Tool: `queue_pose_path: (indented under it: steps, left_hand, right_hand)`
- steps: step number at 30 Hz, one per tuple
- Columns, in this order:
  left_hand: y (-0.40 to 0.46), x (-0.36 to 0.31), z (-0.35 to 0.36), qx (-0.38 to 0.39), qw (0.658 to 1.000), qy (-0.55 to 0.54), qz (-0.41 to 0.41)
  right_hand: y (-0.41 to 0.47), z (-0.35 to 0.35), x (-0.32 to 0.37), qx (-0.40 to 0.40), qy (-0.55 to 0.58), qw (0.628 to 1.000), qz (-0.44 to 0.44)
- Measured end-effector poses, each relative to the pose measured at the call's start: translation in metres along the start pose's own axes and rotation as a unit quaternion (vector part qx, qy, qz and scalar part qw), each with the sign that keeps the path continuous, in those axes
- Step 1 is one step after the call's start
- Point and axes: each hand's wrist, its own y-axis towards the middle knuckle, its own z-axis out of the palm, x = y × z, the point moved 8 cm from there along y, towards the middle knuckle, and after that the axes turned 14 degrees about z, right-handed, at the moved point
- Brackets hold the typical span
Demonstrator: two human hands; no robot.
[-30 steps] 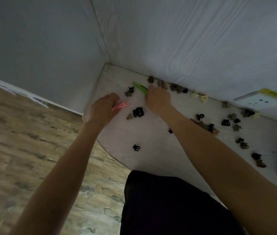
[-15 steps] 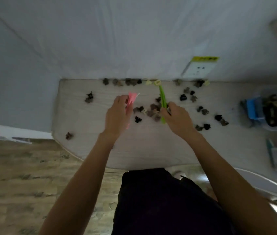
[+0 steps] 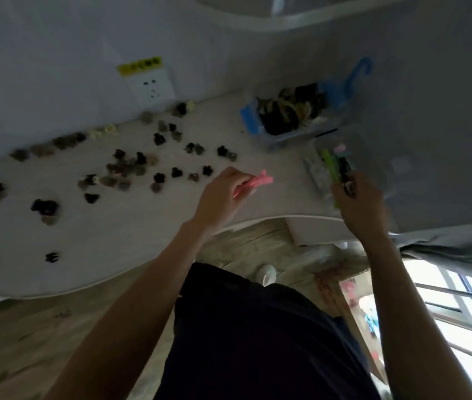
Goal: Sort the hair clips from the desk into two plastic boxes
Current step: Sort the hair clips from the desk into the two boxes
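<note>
While both arms reached out over the desk (image 3: 130, 243), the scene stood thus:
Left hand (image 3: 220, 197): fingers curled and pinching a pink hair clip (image 3: 255, 182), held above the desk top with its tip pointing right.
Right hand (image 3: 358, 206): fingers curled round a green hair clip (image 3: 330, 166), held over the near clear box (image 3: 319, 174); something dark lay beside the clip in the grip, too blurred to name.
Near clear box: at the desk's right end, long clips inside, one pink piece at its far end.
Far box (image 3: 253, 122): blue-handled, against the wall just behind the near box, heaped with dark and yellowish claw clips.
Small claw clips (image 3: 130, 167): scattered across the desk's left and middle, several lined along the wall.
Wall socket (image 3: 151, 87): white, above the desk, yellow label on its upper edge.
</note>
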Motion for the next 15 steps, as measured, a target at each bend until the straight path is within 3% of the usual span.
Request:
queue_pose_path:
  steps: [4,10,15]
  left_hand:
    - [0.024,-0.055,0.048,0.035,0.998,0.026,0.049]
    - [0.056,-0.087,0.068,0.068,0.992,0.086,0.066]
    - [0.111,-0.111,0.082,0.128,0.971,0.153,0.133]
  right_hand:
    - [0.045,-0.034,-0.037,-0.022,-0.083,0.996,0.022]
    - [0.085,0.005,-0.043,0.091,-0.181,0.979,-0.013]
    - [0.081,-0.011,-0.051,0.092,-0.138,0.985,-0.04]
